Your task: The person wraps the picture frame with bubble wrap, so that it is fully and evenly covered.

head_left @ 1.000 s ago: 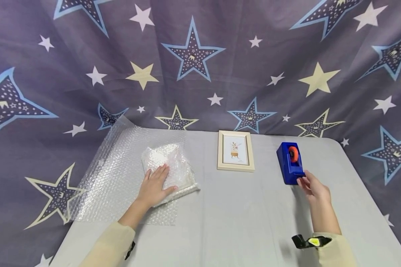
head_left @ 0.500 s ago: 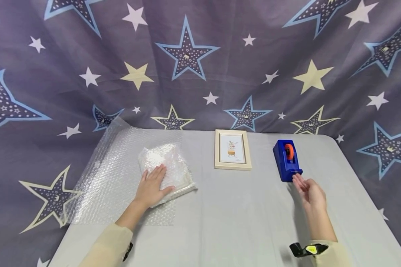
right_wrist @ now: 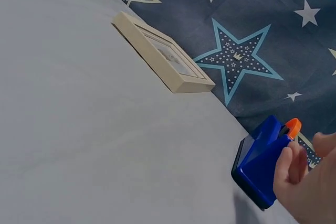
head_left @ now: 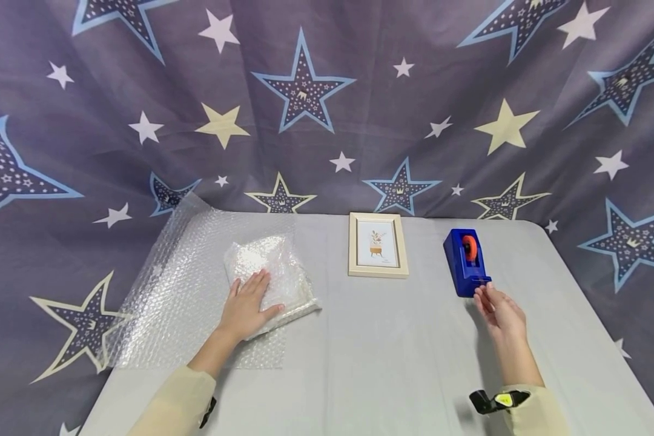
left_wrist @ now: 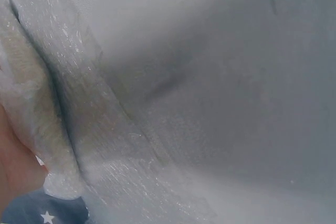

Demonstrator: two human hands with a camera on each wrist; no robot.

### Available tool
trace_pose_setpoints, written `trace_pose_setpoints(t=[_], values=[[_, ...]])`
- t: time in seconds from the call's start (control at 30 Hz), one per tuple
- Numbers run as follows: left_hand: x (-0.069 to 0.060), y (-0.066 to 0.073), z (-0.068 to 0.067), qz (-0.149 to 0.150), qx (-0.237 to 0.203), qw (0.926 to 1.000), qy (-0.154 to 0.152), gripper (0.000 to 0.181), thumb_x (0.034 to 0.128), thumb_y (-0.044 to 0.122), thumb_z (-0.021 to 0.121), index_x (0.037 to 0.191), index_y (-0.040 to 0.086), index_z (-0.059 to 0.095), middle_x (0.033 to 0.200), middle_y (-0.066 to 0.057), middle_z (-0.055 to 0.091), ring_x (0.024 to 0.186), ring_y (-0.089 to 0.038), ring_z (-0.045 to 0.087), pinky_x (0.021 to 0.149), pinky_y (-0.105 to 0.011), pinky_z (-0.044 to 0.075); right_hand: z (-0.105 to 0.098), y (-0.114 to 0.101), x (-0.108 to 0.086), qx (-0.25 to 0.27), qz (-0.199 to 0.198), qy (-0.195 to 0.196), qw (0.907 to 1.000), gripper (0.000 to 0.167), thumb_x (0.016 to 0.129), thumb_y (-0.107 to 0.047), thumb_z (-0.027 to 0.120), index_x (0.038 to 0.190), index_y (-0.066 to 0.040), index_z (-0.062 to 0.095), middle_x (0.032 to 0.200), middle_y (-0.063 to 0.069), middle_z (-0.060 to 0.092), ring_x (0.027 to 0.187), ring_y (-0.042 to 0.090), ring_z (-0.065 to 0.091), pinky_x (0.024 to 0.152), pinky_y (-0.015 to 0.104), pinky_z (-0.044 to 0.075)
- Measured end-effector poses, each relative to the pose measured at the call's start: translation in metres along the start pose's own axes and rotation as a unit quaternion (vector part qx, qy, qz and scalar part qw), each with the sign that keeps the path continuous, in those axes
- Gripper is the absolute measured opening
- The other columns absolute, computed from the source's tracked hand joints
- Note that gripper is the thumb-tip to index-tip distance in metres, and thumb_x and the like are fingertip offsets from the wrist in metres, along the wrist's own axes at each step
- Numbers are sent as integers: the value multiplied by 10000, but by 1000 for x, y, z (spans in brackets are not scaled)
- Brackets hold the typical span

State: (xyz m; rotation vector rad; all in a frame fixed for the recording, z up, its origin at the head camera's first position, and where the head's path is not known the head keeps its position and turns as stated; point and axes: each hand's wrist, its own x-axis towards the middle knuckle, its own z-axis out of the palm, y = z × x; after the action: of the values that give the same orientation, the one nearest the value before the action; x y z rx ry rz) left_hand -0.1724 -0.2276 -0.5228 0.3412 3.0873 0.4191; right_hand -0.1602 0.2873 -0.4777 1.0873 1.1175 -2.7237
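Observation:
My left hand (head_left: 245, 306) lies flat with fingers spread on a bubble-wrapped package (head_left: 291, 281). Under the package spreads a sheet of bubble wrap (head_left: 163, 303); the left wrist view shows the edge of the wrapped bundle (left_wrist: 39, 85) beside the hand. At the right, my right hand (head_left: 504, 312) is at the front end of a blue tape dispenser (head_left: 460, 266), its fingers loosely bent near the cutter. An orange-cored tape roll (head_left: 470, 248) sits in the dispenser. In the right wrist view a gap shows between thumb and fingers (right_wrist: 286, 166); any tape end is too clear to make out.
A cream picture frame (head_left: 351, 254) with a plant picture lies near the back of the grey-white table (head_left: 381, 351), between package and dispenser. Behind the table hangs a star-patterned curtain (head_left: 381, 133). The bubble wrap sheet reaches over the left table edge.
The view has shifted slightly. At the dispenser my right hand turned palm up with straighter fingers, then bent them again and brought the thumb nearer the cutter. My left hand stays on the package.

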Motion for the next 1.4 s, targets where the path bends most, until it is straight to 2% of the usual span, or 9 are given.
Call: trace_pose_setpoints(t=[0.13, 0.2, 0.33, 0.47, 0.6, 0.77, 1.03, 1.27, 1.4], values=[[0, -1, 2, -16, -7, 10000, -6, 853, 881, 571, 542, 1500, 39, 294, 1587, -120, 277, 1473, -336, 268, 1223, -577, 78, 5, -1, 2, -287, -2, 476, 9985, 209, 876, -9, 637, 965, -118, 482, 618, 7, 677, 579, 80, 652, 580, 188, 578], [1, -1, 2, -13, 3, 10000, 4, 852, 882, 571, 539, 1501, 39, 293, 1588, -120, 276, 1473, -336, 267, 1223, -576, 77, 6, -3, 2, -463, 215, 509, 9974, 130, 883, -2, 625, 916, -105, 553, 602, 3, 664, 566, 72, 635, 566, 184, 570], [0, -1, 3, 2, -16, 10000, 33, 849, 882, 570, 540, 1498, 37, 299, 1585, -122, 283, 1471, -337, 270, 1221, -579, 80, 5, -10, 1, -737, 868, 56, 9935, 274, 931, -39, 563, 679, -108, 646, 593, 9, 657, 568, 71, 623, 580, 173, 563], [-1, -2, 4, 13, -20, 10000, 60, 847, 883, 571, 535, 1494, 32, 305, 1583, -127, 288, 1471, -338, 269, 1222, -578, 74, 4, -15, -1, -831, 1263, -480, 9873, 318, 975, -84, 483, 688, -109, 619, 605, 6, 646, 577, 73, 608, 593, 162, 549], [-2, -4, 4, 19, 21, 9999, 113, 845, 886, 575, 529, 1489, 23, 313, 1579, -139, 294, 1466, -348, 274, 1217, -584, 75, 3, -18, -2, -841, 1366, -525, 9857, 352, 991, -151, 463, 692, -113, 646, 617, -19, 628, 577, 61, 582, 592, 157, 532], [-1, -3, 4, -16, -47, 10000, 55, 853, 885, 584, 526, 1498, 35, 298, 1587, -127, 278, 1477, -336, 255, 1223, -574, 55, 3, -19, -1, -1276, 1223, -294, 9838, 383, 972, -270, 513, 660, -142, 696, 626, -67, 574, 578, 41, 541, 581, 166, 515], [0, -2, 4, -38, -43, 10000, 1, 859, 887, 594, 517, 1507, 49, 280, 1594, -115, 262, 1482, -329, 246, 1227, -569, 47, 0, -19, 7, -2104, 1095, -411, 9706, 417, 972, -353, 496, 625, -240, 699, 570, -122, 528, 564, -4, 493, 562, 123, 467], [0, -1, 4, -22, -40, 10000, 65, 859, 878, 584, 538, 1498, 39, 299, 1585, -128, 280, 1472, -342, 265, 1222, -580, 64, -1, -10, 9, -3217, 122, 284, 9463, 389, 933, -304, 604, 551, -328, 676, 556, -178, 600, 583, -26, 550, 590, 135, 479], [0, -1, 4, -38, -16, 10000, 40, 858, 881, 589, 528, 1503, 47, 292, 1590, -120, 273, 1477, -336, 258, 1224, -577, 62, -3, -7, 12, -3543, -297, 443, 9336, 336, 924, -248, 626, 592, -294, 646, 560, -170, 629, 554, -38, 599, 589, 132, 524]])
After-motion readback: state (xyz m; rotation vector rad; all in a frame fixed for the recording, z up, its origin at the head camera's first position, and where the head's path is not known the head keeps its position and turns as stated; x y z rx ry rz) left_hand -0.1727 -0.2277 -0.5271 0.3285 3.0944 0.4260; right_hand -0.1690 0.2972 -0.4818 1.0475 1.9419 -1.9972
